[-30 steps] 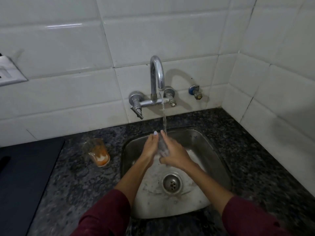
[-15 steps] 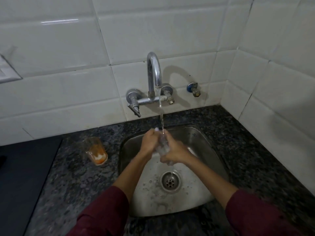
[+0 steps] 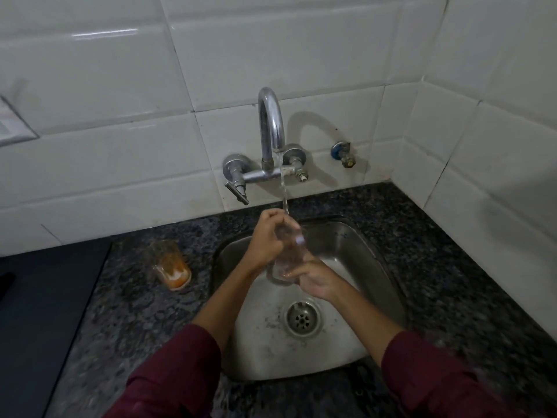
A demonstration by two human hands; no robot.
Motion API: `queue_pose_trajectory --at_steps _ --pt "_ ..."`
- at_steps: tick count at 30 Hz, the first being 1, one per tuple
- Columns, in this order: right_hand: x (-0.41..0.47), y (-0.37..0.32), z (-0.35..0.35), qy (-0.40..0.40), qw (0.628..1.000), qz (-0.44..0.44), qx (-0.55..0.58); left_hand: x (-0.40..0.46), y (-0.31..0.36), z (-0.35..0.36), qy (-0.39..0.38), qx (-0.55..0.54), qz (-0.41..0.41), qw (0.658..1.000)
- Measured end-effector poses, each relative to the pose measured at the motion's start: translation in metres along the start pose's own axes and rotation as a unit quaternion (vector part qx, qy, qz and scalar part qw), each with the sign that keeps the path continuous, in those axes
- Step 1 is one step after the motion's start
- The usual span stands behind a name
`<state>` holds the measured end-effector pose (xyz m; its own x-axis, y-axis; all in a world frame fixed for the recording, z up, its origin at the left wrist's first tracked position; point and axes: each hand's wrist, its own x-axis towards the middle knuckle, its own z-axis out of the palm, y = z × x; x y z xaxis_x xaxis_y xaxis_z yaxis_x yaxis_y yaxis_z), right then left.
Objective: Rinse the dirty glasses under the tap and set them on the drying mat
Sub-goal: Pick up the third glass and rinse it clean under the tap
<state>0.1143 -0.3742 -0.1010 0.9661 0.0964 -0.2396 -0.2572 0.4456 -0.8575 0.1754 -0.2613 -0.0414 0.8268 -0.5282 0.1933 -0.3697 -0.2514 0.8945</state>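
Note:
A clear glass (image 3: 287,251) is held tilted over the steel sink (image 3: 355,245), its upper end under the running stream from the chrome tap (image 3: 271,128). My left hand (image 3: 266,239) wraps the upper part of the glass. Lower down, my right hand (image 3: 313,279) grips its bottom end. A second glass (image 3: 170,263), smeared with orange residue, stands on the granite counter to the left of the sink. A dark drying mat (image 3: 45,312) lies at the far left.
The sink drain (image 3: 302,318) sits below the hands. A small blue-capped valve (image 3: 342,153) sticks out of the tiled wall right of the tap. White tiled walls close the back and right side. A white switch plate (image 3: 12,128) is at the left edge.
The glass has turned from upright between my hands to tilted, with my right hand sliding down to its bottom end. Both hands rose slightly towards the tap.

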Motion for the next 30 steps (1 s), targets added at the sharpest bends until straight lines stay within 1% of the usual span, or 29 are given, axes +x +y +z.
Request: queue_pose_trajectory --at_steps 2,6,8,11,14,15,18,21,24,26,30 --pt "0.002 0.003 0.002 0.023 0.997 -0.038 -0.064 -0.007 -0.007 -0.002 -0.023 0.011 0.031 0.999" --pt "0.003 -0.001 0.006 0.089 0.977 -0.059 -0.184 -0.018 -0.027 -0.007 -0.013 -0.033 0.049 0.998" --pt "0.002 -0.003 0.003 0.090 0.967 -0.072 -0.226 -0.022 -0.031 -0.010 -0.014 -0.030 0.047 0.998" --pt "-0.002 -0.018 -0.003 0.086 0.956 -0.075 -0.270 -0.025 -0.034 -0.010 0.007 -0.036 0.032 0.999" --pt "-0.003 -0.038 -0.010 0.078 0.923 -0.067 -0.371 -0.023 -0.032 -0.008 0.022 -0.075 -0.011 0.997" --pt "-0.003 -0.042 -0.011 0.070 0.922 -0.053 -0.377 -0.022 -0.030 -0.007 0.025 -0.091 -0.030 0.995" --pt "-0.007 -0.041 -0.019 0.050 0.954 0.015 -0.297 -0.014 -0.018 -0.006 0.026 -0.131 -0.085 0.987" --pt "-0.013 -0.022 -0.029 0.049 0.970 0.075 -0.225 -0.007 -0.007 -0.004 -0.008 -0.092 -0.108 0.990" --pt "-0.018 -0.008 -0.031 0.051 0.975 0.094 -0.194 -0.011 -0.004 0.001 -0.037 -0.059 -0.112 0.991" --pt "-0.022 -0.006 -0.029 0.059 0.972 0.085 -0.210 -0.017 -0.010 0.002 -0.029 -0.076 -0.126 0.989" --pt "-0.031 -0.016 -0.029 0.073 0.947 0.058 -0.306 -0.027 -0.025 -0.012 -0.020 -0.140 -0.159 0.977"
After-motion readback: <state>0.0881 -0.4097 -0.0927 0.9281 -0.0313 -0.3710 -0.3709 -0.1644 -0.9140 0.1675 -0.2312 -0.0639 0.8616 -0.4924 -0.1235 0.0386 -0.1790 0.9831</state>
